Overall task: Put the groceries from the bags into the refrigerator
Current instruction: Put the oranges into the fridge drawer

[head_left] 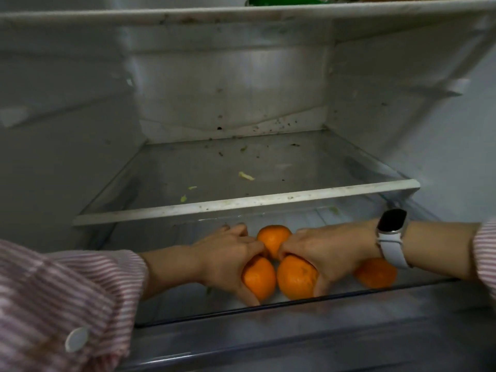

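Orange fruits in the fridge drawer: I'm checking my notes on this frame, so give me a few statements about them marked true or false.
1. Four round orange fruits show in the clear plastic drawer. True.
2. The left hand holds a round orange fruit. True.
3. The right hand is empty. False: it grips another orange fruit.
4. The glass shelf above the drawer holds a carton. False: only small scraps lie on it.
5. A white-strapped smartwatch sits on the right wrist. True.
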